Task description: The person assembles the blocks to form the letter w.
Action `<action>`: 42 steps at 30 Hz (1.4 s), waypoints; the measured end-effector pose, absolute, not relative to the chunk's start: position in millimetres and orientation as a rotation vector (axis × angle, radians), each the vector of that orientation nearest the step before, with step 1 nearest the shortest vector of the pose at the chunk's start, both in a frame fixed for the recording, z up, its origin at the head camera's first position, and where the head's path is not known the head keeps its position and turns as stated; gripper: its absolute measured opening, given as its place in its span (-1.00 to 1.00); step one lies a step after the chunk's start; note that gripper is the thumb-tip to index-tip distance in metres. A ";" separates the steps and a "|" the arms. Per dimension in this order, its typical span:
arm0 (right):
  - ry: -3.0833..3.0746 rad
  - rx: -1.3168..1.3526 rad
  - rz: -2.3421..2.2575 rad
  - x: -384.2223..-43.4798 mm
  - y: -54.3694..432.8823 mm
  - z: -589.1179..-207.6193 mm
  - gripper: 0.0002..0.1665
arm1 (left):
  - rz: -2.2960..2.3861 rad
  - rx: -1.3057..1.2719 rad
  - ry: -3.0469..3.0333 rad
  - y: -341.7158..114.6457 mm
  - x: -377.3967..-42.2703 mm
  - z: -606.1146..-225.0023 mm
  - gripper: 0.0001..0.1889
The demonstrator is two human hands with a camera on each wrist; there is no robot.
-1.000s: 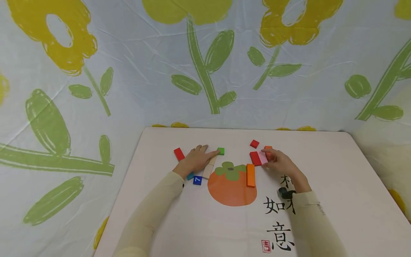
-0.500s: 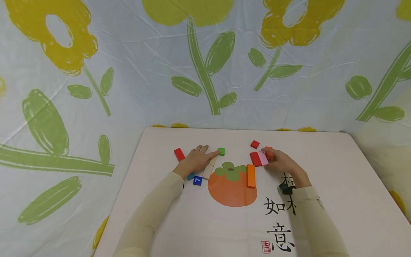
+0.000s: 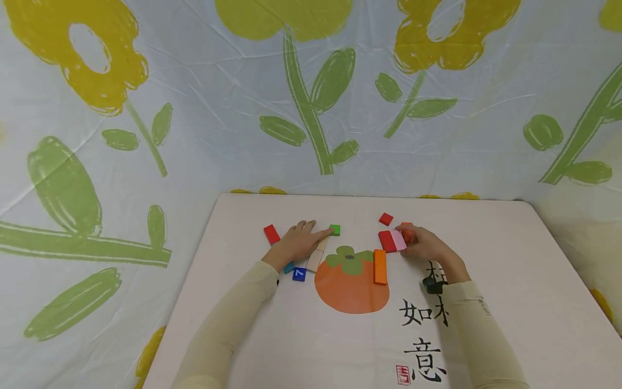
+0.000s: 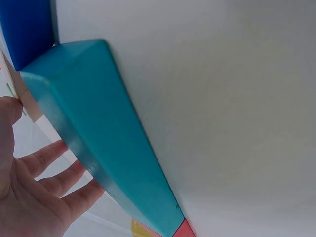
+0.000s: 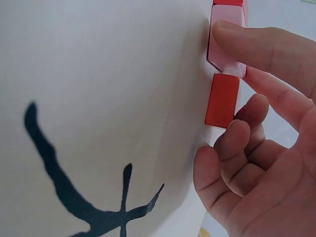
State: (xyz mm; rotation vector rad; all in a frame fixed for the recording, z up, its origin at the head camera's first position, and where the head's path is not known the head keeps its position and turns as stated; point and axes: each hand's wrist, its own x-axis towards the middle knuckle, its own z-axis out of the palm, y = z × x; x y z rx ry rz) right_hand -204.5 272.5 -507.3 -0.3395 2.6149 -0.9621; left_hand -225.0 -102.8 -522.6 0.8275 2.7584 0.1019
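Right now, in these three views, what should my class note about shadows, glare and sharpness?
Head view: light looks soft, a faint shadow beside the right sleeve, the 7 on the blue block readable; left wrist view: a pale sheen runs along one side of the teal block; right wrist view: soft shading darkens the tabletop near the pink block.

Pink blk (image 3: 398,240) flat, touching red blk (image 3: 386,241); green blk (image 3: 336,229) apart.
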 end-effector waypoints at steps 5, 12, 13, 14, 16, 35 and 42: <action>2.620 -0.344 -0.978 -203.6 274.9 -508.0 -0.27 | 0.100 0.830 2.760 -102.6 -225.7 -523.5 -0.47; 2.626 -0.355 -0.991 -202.2 277.1 -505.8 -0.25 | 0.108 0.822 2.758 -102.8 -225.1 -523.1 -0.47; 2.629 -0.361 -0.994 -202.2 277.4 -505.5 -0.25 | 0.109 0.821 2.759 -103.0 -225.1 -523.2 -0.47; 2.633 -0.368 -0.996 -201.8 277.6 -504.8 -0.24 | 0.109 0.820 2.759 -103.0 -225.1 -523.1 -0.47; 2.637 -0.374 -1.007 -201.6 277.2 -503.6 -0.25 | 0.108 0.821 2.761 -103.2 -225.3 -523.3 -0.48; 2.605 -0.501 -1.039 -205.9 247.1 -494.5 -0.25 | 0.128 0.823 2.746 -102.9 -225.1 -519.3 -0.47; 2.558 -0.550 -1.066 -210.5 230.1 -495.5 -0.29 | 0.127 0.816 2.744 -102.3 -223.1 -516.7 -0.48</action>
